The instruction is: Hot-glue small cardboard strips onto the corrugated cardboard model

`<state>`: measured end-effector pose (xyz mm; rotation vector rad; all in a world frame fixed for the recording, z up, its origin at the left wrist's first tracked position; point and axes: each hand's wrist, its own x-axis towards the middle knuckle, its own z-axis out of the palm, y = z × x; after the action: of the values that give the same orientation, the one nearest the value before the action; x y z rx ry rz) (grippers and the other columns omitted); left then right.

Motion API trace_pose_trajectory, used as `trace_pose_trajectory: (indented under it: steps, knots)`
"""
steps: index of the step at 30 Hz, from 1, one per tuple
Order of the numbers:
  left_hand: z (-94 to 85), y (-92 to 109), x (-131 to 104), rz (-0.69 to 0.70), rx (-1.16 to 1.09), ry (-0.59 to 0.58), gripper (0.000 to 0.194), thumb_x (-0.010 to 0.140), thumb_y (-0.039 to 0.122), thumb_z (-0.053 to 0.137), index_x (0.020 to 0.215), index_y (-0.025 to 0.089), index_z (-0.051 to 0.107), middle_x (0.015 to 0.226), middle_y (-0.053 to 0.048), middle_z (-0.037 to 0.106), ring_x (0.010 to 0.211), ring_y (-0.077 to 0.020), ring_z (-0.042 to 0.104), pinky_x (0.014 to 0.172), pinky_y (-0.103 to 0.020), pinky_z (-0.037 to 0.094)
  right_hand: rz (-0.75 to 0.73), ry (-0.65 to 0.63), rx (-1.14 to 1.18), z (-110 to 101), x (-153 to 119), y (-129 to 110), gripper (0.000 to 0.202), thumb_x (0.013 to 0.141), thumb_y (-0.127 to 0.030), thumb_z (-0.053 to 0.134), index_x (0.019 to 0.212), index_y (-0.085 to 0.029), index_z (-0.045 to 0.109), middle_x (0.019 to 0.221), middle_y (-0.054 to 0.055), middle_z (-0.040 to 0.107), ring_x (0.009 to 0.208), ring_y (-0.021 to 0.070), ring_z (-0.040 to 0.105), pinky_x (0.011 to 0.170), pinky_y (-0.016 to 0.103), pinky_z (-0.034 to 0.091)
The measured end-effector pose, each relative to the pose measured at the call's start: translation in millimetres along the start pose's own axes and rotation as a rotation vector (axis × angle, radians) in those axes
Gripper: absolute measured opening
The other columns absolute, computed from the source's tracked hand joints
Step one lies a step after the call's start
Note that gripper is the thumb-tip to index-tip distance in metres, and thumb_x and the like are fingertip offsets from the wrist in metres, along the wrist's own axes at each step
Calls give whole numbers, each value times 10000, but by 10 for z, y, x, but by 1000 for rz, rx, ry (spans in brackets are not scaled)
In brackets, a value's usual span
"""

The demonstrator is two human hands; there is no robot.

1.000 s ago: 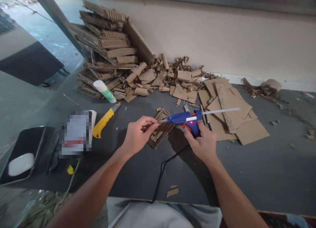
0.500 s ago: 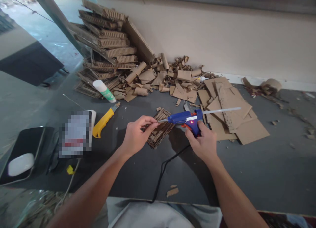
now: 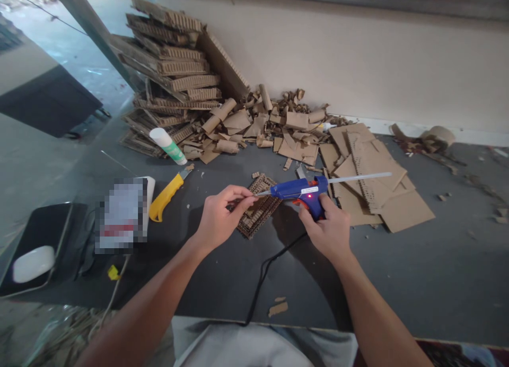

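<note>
1. Shifting very slightly rightward since a second earlier, the blue pistol-shaped plastic glue gun and its translucent glue stick are hanging above the dark grey counter.
2. Right hand: its grip is wrapping the gun's handle. Left hand: its grip is pinching narrowly beside the metal nozzle; anything between the fingertips is too small to tell.
3. Brown corrugated-cardboard rectangle, holding nested inner strips, is lying beneath the nozzle.
4. White rounded case is resting on a black glossy slab, contents hidden.
5. Counter's front edge is running past pale clothing; dark surface is stretching rightward.
</note>
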<state>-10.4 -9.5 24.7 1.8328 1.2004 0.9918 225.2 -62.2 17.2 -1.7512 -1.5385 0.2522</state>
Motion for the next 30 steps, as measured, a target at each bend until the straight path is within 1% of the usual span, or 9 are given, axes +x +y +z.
trace_pose_trajectory:
  steps: [10, 13, 16, 18, 21, 23, 26, 28, 30]
  knots:
    - [-7, -22, 9, 57, 25, 15, 126, 933, 325, 663, 928, 207, 707, 787, -16, 740, 687, -133, 713, 638, -214, 581, -27, 51, -52, 17, 15, 2, 234, 763, -369, 600, 663, -252, 425, 441, -109, 311, 374, 94, 328, 440, 231, 330]
    - [-16, -5, 10, 47, 14, 12, 103, 939, 297, 655, 927, 202, 693, 910, -36, 762, 731, -130, 721, 671, -222, 592, -24, 89, -62, 30, 16, 6, 234, 762, -370, 615, 668, -245, 442, 439, -111, 302, 370, 88, 309, 434, 232, 320]
    - [-23, 14, 4, 6, -50, 8, 100, 943, 282, 645, 914, 187, 654, 1057, -67, 762, 774, -134, 732, 689, -233, 606, 11, 135, -74, 36, 19, 7, 237, 768, -385, 640, 683, -235, 476, 442, -108, 316, 367, 85, 308, 425, 233, 311]
    - [-23, 17, 1, 7, -66, 1, 102, 945, 279, 641, 912, 182, 642, 1032, -73, 766, 764, -136, 735, 669, -230, 605, 45, 148, -75, 34, 23, 8, 244, 768, -401, 651, 686, -233, 493, 435, -106, 323, 368, 89, 316, 422, 235, 314]
    - [-16, 9, 2, 79, 34, 2, 78, 949, 258, 633, 943, 187, 664, 867, -39, 760, 726, -133, 729, 644, -211, 588, 87, 149, -65, 28, 29, 11, 256, 760, -411, 662, 680, -233, 497, 435, -101, 338, 370, 91, 331, 422, 235, 320]
    - [-7, -7, 5, 158, 128, -7, 79, 954, 246, 625, 962, 195, 686, 832, -25, 755, 716, -130, 726, 642, -205, 578, 91, 164, -66, 27, 30, 14, 270, 751, -410, 672, 675, -233, 482, 444, -99, 338, 377, 88, 329, 421, 233, 316]
    - [4, -52, 8, 267, 221, -54, 114, 971, 224, 602, 994, 200, 710, 926, -40, 773, 800, -144, 740, 696, -217, 583, 90, 201, -67, 29, 27, 20, 283, 747, -402, 679, 675, -234, 463, 464, -95, 342, 397, 89, 336, 429, 229, 319]
    - [6, -89, 10, 317, 253, -102, 148, 984, 202, 577, 1045, 196, 712, 981, -50, 776, 873, -155, 745, 756, -232, 591, 104, 223, -54, 28, 27, 21, 270, 747, -398, 678, 686, -233, 473, 481, -88, 368, 413, 92, 354, 435, 228, 329]
    - [2, -116, 18, 358, 283, -143, 177, 995, 191, 557, 1100, 188, 700, 1006, -60, 774, 901, -162, 746, 790, -250, 594, 130, 247, -44, 25, 31, 20, 265, 736, -401, 681, 693, -232, 482, 485, -86, 379, 420, 95, 354, 434, 229, 330]
